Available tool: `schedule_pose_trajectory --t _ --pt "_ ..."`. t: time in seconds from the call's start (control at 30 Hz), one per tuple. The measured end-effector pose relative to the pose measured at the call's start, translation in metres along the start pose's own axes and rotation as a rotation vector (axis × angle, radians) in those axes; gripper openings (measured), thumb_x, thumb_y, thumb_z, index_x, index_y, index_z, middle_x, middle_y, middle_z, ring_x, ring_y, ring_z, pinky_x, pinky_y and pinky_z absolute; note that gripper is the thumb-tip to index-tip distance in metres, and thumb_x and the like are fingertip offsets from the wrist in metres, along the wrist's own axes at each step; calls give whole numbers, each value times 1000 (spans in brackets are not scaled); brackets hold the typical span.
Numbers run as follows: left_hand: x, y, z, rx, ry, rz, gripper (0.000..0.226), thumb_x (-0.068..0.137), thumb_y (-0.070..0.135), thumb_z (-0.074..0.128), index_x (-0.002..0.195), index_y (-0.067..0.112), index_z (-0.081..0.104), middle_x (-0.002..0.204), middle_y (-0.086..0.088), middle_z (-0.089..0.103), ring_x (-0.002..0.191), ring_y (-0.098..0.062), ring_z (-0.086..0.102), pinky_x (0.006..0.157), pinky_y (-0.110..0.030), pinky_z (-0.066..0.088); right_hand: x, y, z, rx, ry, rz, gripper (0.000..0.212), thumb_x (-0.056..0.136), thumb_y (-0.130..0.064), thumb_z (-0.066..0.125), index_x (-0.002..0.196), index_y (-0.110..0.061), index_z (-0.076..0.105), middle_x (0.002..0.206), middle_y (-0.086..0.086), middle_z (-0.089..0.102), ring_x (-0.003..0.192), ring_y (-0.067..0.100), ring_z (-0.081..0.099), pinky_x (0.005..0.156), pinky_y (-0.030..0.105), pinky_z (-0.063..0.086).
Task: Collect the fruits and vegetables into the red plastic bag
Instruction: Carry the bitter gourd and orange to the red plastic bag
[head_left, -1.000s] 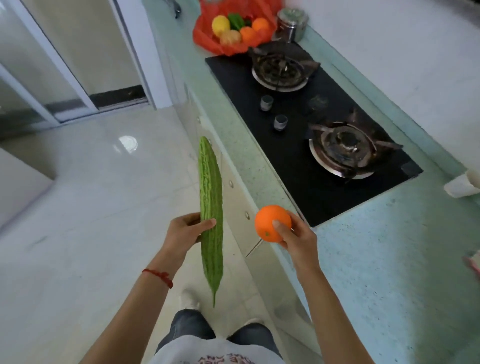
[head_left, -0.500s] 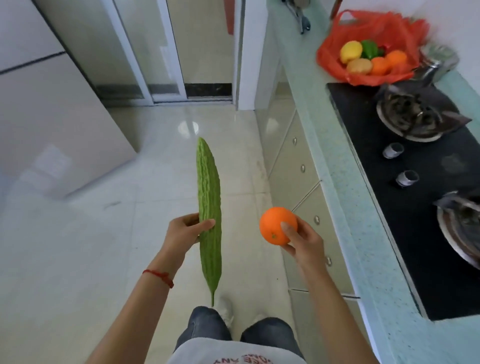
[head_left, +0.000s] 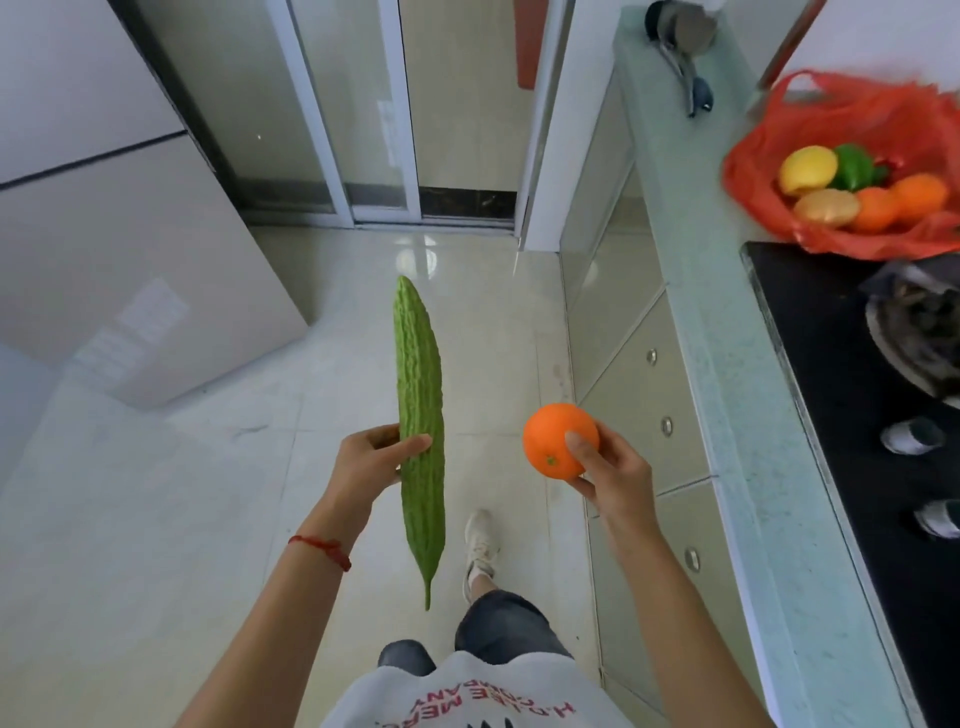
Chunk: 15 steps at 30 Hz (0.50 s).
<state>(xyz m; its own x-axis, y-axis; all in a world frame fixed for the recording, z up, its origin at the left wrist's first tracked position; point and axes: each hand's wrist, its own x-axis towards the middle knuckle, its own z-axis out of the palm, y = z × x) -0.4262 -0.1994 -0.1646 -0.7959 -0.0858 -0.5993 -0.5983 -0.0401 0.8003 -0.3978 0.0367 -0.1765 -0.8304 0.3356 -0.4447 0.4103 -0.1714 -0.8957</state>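
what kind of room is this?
Most likely a home kitchen: a gas hob with a burner and knobs is set into a pale green counter, with drawers below. A red bag of produce sits on the counter, and sliding glass doors are behind.

Both forearms are bare, with no sleeves reaching into sight. The left hand (head_left: 371, 462) and right hand (head_left: 613, 475) wear no gloves and no rings that can be made out. A thin red string bracelet (head_left: 321, 550) circles the left wrist, with a small knot or thicker bit on its outer side. The chest is covered by a light grey T-shirt (head_left: 467, 693) printed with dark red capital letters, seen upside down and only partly readable. Below it are dark blue-grey denim trousers (head_left: 501, 626), cut or rolled short of the ankle. One foot shows, in a white lace-up sneaker (head_left: 480, 545).
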Motion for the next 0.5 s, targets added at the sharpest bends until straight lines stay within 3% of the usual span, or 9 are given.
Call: schedule_pose_trajectory --t 0.2,0.5 --pt "70 62 21 2 16 2 25 79 8 69 102 0 66 95 -12 71 83 -21 69 64 -20 57 88 -51 26 40 -45 27 41 77 -20 71 116 -14 59 118 6 59 99 15 60 73 30 58" --pt "161 137 39 15 15 6 24 79 7 68 102 0 66 90 -11 71 67 -9 70 56 -15 53 186 -104 63 74 -43 50 37 77 -18 71 113 -16 60 115 5 60 99 16 61 76 34 57"
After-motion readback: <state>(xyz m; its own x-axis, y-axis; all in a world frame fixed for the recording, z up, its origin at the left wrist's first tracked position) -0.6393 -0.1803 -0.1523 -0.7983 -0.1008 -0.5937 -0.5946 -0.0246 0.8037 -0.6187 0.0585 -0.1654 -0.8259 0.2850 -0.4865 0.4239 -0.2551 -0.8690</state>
